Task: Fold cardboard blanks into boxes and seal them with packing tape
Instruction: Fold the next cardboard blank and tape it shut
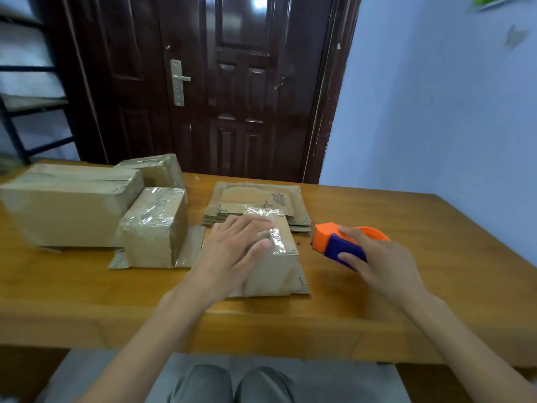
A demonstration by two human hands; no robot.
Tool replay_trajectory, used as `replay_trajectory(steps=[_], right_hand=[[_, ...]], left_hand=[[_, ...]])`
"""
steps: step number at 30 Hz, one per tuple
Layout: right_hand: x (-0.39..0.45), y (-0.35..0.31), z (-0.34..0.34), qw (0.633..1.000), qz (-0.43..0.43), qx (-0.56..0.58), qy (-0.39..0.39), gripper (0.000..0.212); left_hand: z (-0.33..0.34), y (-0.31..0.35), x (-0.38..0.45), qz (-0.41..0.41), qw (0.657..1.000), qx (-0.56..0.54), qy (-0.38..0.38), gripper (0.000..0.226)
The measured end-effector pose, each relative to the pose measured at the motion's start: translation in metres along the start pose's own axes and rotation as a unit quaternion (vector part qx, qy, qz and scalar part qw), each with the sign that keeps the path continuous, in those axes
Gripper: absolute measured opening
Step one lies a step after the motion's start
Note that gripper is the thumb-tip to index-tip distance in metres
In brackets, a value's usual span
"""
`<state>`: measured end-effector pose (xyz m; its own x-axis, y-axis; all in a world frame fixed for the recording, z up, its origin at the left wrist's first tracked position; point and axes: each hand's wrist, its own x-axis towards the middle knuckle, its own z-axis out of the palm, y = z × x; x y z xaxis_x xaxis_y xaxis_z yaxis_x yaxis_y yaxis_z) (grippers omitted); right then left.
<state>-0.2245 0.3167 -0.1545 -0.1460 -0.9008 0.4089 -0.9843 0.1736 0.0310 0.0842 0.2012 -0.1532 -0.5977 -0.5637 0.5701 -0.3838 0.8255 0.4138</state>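
— So, how far along is the job?

— Partway, I judge. Three taped boxes (154, 225) stand at the left of the desk (406, 286), and a stack of flat blanks (255, 205) waits at the back, so more folding is left.

— And the one in hand?

— The small box (273, 266) sits at the middle of the desk, just in front of the blanks. The left hand (232, 251) lies flat on its top, fingers straight, pressing clear tape (277, 242) down. The seam looks covered.

— And the right?

— The right hand (380, 266) has its grip wrapped round the orange and blue tape dispenser (337, 242), just beside the box, apart from it.
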Motion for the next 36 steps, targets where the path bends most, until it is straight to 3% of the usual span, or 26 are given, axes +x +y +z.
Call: replay_trajectory(steps=[4, 9, 13, 17, 25, 28, 36], right_hand=[[-0.021, 0.003, -0.043, 0.99, -0.057, 0.067, 0.109, 0.058], [-0.033, -0.015, -0.072, 0.972, -0.068, 0.21, 0.082, 0.053], [-0.036, -0.031, -0.078, 0.956, -0.086, 0.269, 0.083, 0.051], [-0.039, -0.039, -0.079, 0.951, -0.097, 0.284, 0.072, 0.054], [-0.043, -0.052, -0.085, 0.921, -0.123, 0.371, 0.015, 0.054], [-0.038, -0.057, -0.089, 0.915, -0.14, 0.377, -0.011, 0.056], [-0.017, -0.065, -0.107, 0.897, -0.139, 0.41, -0.092, 0.049]], left_hand=[[-0.011, 0.02, 0.018, 0.006, 0.996, -0.059, 0.062, 0.036], [-0.012, 0.063, 0.025, -0.049, 0.959, -0.275, -0.05, 0.039], [-0.015, 0.079, 0.019, -0.073, 0.918, -0.389, -0.039, 0.033], [-0.019, 0.074, 0.013, -0.065, 0.913, -0.402, -0.02, 0.035], [-0.035, 0.074, 0.006, -0.133, 0.894, -0.426, -0.046, 0.029], [-0.037, 0.076, 0.001, -0.183, 0.886, -0.425, -0.008, 0.018], [-0.04, 0.086, -0.015, -0.251, 0.888, -0.36, 0.135, 0.015]])
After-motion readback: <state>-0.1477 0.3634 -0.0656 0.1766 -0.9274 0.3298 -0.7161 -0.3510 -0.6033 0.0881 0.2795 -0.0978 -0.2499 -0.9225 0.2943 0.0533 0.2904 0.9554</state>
